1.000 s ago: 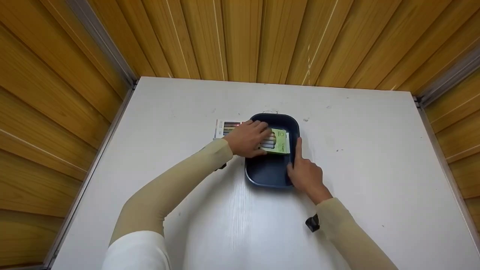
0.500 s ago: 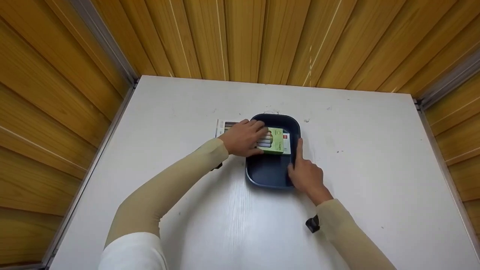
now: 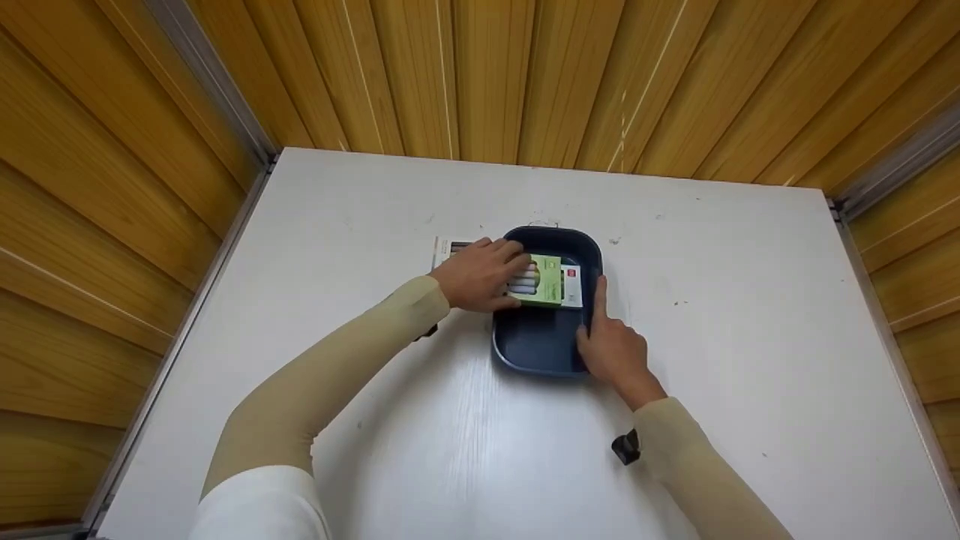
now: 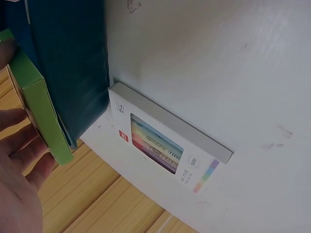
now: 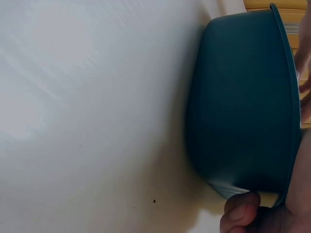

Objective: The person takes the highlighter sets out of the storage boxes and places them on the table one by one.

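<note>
My left hand (image 3: 476, 276) holds a green box (image 3: 551, 279) at the left part of a dark blue bin (image 3: 536, 343). A window in the box shows pale sticks. In the left wrist view, curled fingers of the left hand (image 4: 22, 167) lie along one side of the green box (image 4: 46, 104). Inside the bin, a white box with a red logo (image 3: 573, 289) shows past the green box's right end; the rest of it is covered. My right hand (image 3: 616, 351) grips the bin's right rim, index finger straight along it. The right wrist view shows the bin's outer wall (image 5: 243, 107).
A white box (image 4: 155, 141) with coloured pens in its window lies on the table just left of the bin, partly under my left hand in the head view. The white table (image 3: 750, 337) ends at wood-patterned walls (image 3: 487, 82) behind and at both sides.
My left hand and the green box have shifted slightly left, showing more of the white box in the bin. The right hand and the bin have stayed almost still.
</note>
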`<state>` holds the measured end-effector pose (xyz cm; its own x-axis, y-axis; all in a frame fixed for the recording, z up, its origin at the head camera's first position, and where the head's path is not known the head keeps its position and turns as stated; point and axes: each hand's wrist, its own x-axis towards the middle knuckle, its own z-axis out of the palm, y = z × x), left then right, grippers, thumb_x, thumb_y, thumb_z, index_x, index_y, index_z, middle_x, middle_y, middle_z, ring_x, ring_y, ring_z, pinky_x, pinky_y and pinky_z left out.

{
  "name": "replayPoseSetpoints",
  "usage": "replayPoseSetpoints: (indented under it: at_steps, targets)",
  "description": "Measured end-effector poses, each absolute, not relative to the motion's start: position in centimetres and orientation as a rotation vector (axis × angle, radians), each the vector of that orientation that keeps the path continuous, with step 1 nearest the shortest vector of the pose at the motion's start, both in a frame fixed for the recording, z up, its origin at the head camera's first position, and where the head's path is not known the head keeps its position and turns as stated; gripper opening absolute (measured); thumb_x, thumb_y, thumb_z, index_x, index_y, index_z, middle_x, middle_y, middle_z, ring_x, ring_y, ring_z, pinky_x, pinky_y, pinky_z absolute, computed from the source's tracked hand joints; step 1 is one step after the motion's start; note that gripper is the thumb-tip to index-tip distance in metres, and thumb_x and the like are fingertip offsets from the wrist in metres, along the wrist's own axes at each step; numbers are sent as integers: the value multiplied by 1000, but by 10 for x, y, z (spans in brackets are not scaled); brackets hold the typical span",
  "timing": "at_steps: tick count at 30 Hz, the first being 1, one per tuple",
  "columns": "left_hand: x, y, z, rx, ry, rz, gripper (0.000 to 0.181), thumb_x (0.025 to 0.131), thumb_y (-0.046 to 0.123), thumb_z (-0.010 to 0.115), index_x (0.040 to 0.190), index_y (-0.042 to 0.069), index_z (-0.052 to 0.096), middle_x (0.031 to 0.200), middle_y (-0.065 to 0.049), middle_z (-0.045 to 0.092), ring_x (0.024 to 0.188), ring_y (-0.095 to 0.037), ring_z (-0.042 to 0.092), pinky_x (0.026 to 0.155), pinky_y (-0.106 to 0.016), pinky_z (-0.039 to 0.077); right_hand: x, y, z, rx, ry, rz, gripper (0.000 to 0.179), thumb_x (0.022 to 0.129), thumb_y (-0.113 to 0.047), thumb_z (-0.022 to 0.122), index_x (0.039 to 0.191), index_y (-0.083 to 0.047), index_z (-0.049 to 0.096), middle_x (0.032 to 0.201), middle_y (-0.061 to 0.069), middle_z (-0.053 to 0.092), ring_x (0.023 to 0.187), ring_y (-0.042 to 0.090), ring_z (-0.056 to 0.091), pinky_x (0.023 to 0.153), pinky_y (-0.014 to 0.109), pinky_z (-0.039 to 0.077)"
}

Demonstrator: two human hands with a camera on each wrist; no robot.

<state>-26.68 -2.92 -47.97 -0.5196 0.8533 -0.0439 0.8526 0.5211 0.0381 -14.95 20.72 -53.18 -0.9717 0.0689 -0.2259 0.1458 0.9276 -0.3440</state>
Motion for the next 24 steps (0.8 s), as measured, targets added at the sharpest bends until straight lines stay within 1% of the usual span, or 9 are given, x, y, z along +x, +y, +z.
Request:
replayPoseSetpoints:
  at_steps: [4, 13, 19, 24]
  targets:
    - [-267, -32, -480, 1512, 2685, 30, 67, 91, 55, 56, 142, 15, 40, 139, -9, 44, 124, -24, 48, 108, -41, 39, -149, 207, -532, 165, 2887, -532, 85, 97, -32, 44, 153, -16, -17, 71, 15, 64, 55, 24, 55, 48, 35, 34]
    - [-266, -34, -479, 1481, 2680, 38, 67, 90, 56, 56, 143, 17, 38, 140, -9, 44, 125, -24, 47, 109, -40, 38, -150, 207, -533, 167, 2889, -542, 85, 97, -33, 44, 153, -17, -18, 71, 14, 63, 55, 24, 54, 49, 35, 34]
    - [-267, -35, -480, 1462, 2675, 102, 67, 89, 54, 59, 143, 19, 39, 140, -9, 45, 125, -25, 48, 110, -40, 37, -150, 208, -533, 159, 2884, -557, 85, 97, -32, 43, 153, -17, -19, 68, 12, 61, 54, 23, 54, 49, 34, 33]
    - [-267, -37, -481, 1448, 2674, 133, 67, 88, 53, 59, 143, 20, 40, 139, -7, 46, 123, -24, 48, 110, -39, 38, -150, 208, -533, 164, 2877, -564, 85, 97, -32, 43, 153, -18, -19, 70, 13, 62, 55, 24, 54, 49, 35, 33]
